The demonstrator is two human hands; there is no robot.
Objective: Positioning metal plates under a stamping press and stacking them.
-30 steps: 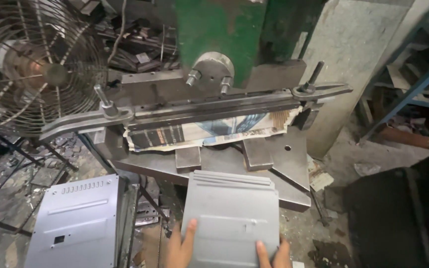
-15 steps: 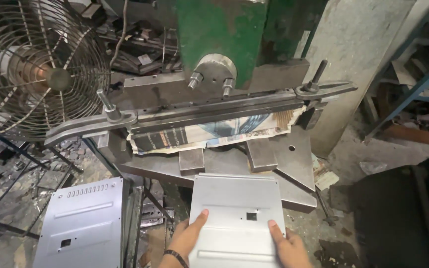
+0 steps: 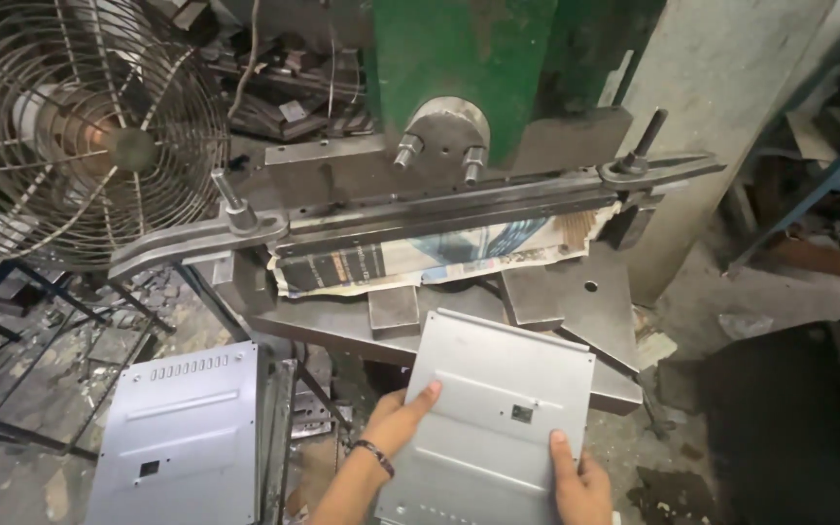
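A grey sheet-metal panel (image 3: 494,408) with a small rectangular cutout and a row of slots lies tilted, its far edge on the steel bed (image 3: 342,326) of a green press machine (image 3: 478,68). My left hand (image 3: 401,418), a band on its wrist, grips the panel's left edge. The panel's lower right part is held by my right hand (image 3: 577,481). Ahead of the panel, two steel blocks (image 3: 396,309) sit under the long clamping bar (image 3: 439,214), with crumpled printed paper (image 3: 420,261) stuffed beneath the bar.
A stack of matching grey panels (image 3: 182,433) stands at lower left. A wire-caged fan (image 3: 80,131) is at upper left on a dark frame. Scrap metal covers the floor. A blue rack (image 3: 819,185) and a concrete pillar (image 3: 721,87) stand at right.
The panel has moved up and forward toward the press bed and turned slightly clockwise. Both hands have shifted further onto it; the view has drifted a little.
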